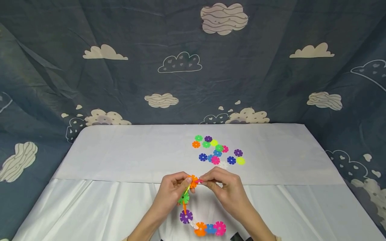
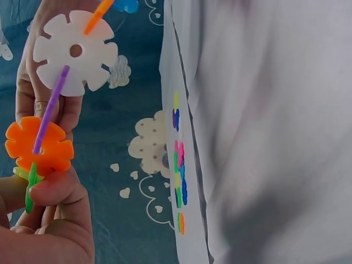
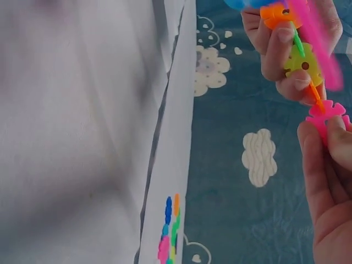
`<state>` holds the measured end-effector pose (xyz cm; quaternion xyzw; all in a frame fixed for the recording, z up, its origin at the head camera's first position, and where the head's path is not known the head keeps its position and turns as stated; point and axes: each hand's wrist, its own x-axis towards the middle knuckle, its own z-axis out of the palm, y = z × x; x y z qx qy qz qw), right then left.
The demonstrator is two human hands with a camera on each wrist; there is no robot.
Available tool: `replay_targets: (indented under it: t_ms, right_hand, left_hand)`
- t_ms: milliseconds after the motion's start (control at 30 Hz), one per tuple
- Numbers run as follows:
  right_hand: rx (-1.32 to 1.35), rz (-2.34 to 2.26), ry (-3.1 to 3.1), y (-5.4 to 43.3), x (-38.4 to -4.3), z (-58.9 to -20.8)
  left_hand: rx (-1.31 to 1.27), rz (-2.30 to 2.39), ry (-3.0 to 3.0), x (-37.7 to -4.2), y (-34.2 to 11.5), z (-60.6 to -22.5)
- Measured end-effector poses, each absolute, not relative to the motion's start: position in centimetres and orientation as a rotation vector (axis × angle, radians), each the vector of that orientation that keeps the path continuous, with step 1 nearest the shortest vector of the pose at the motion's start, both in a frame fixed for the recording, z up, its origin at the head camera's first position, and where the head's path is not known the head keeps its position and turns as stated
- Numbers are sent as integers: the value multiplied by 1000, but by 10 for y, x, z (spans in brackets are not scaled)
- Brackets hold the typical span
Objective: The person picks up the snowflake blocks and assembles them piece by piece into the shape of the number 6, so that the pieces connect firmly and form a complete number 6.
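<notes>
a person's left hand (image 1: 171, 191) is clamped on a chain of notched plastic discs (image 1: 184, 198), its thumb and fingers pinching near the top end, around the yellow disc (image 3: 304, 65). the right hand (image 1: 227, 187) is clamped too, thumb and fingers pinching the pink disc (image 3: 325, 113) at that end, which is slotted into an orange disc (image 1: 194, 181) just beside the left thumb. the chain is in front of the person, over the near part of the white-covered desk (image 1: 120, 152); from the left hand it runs toward the person through a green disc, a second orange one seen edge-on, a purple disc (image 1: 186, 217) and a white disc (image 2: 76, 52), then curves right through a third orange one and a blue disc (image 1: 210, 229) to another pink one. whether its lower part touches the cloth i cannot tell. beyond the hands, a loose group of discs (image 1: 203, 157) lies flat on the desk in green, purple, orange, yellow, pink, white and two blues, some overlapping. behind stands a dark curtain (image 1: 135, 33) printed with pale clouds. a small black object (image 1: 236, 237) shows at the bottom edge, mostly cut off.
</notes>
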<state>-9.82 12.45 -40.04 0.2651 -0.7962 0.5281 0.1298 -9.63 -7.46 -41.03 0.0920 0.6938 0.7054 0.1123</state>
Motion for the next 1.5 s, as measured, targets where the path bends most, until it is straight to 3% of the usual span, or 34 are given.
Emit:
replay_targets:
  t_ms: [400,900,1200,1500]
  right_hand:
    - [457,1734,-2489,130,-99,-397]
    - [357,1743,-2483,162,-118,-408]
    - [309,1363,-2824,178,-154,-416]
    - [539,1021,-3079,174,-199,-424]
  left_hand:
    - [230,2089,1955,-97,-75,-409]
    - [212,2022,2108,-105,-83,-419]
    - [123,2054,2096,-108,-88,-419]
    - [94,2039,2100,-110,-89,-421]
